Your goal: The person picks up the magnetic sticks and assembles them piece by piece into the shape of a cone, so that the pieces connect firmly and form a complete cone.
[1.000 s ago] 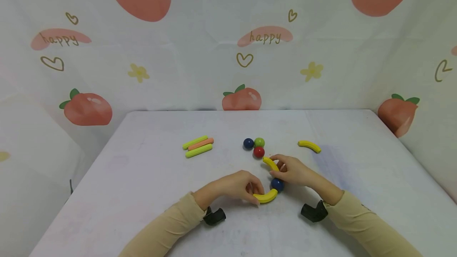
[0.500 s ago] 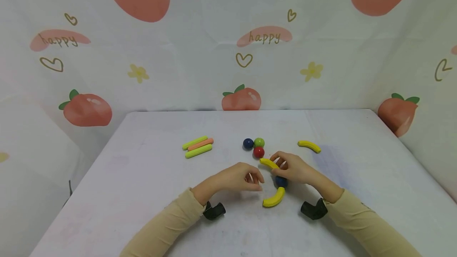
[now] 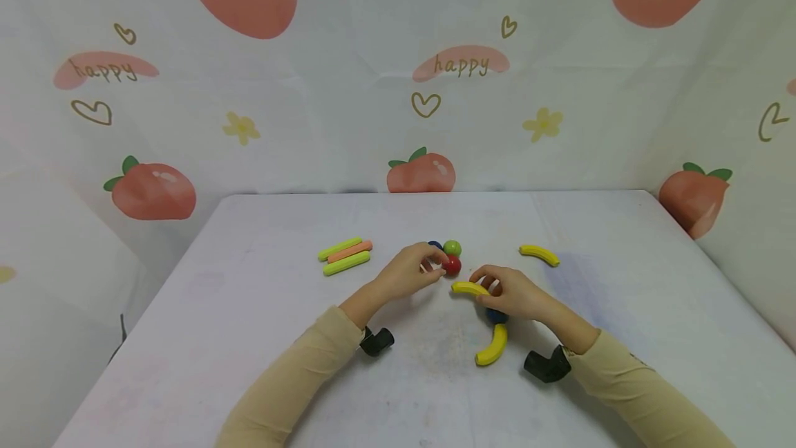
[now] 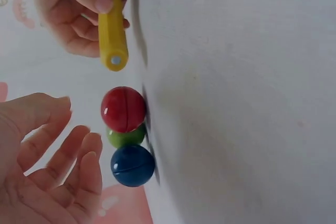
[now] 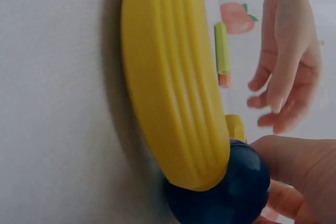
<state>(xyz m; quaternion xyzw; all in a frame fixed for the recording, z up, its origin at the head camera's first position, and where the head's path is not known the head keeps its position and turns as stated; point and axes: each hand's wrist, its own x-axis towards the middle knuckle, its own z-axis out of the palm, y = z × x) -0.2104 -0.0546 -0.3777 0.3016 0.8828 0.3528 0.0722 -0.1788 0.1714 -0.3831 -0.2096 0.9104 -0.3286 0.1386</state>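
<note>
Thumb and fingers of my right hand [image 3: 513,292] pinch a yellow curved stick [image 3: 465,287], which has a small silvery dot on its end in the left wrist view. A dark blue ball [image 3: 497,316] joins it to a second yellow curved stick [image 3: 492,348], large in the right wrist view. My left hand [image 3: 405,274] holds nothing, its fingers loosely bent and apart. It is beside a cluster of a red ball [image 4: 124,109], a green ball [image 4: 126,136] and another blue ball [image 4: 133,166]; the left wrist view shows a gap between fingers and balls.
Two yellow-green sticks [image 3: 346,263] and an orange stick [image 3: 350,251] lie side by side at the left back of the white table [image 3: 249,365]. Another yellow curved stick [image 3: 539,255] lies at the right back. A printed cloth [image 3: 336,123] hangs behind.
My left hand has let go of the nearer yellow curved stick and moved away from me to the ball cluster. The joined pieces have swung round a little, in my right hand's hold.
</note>
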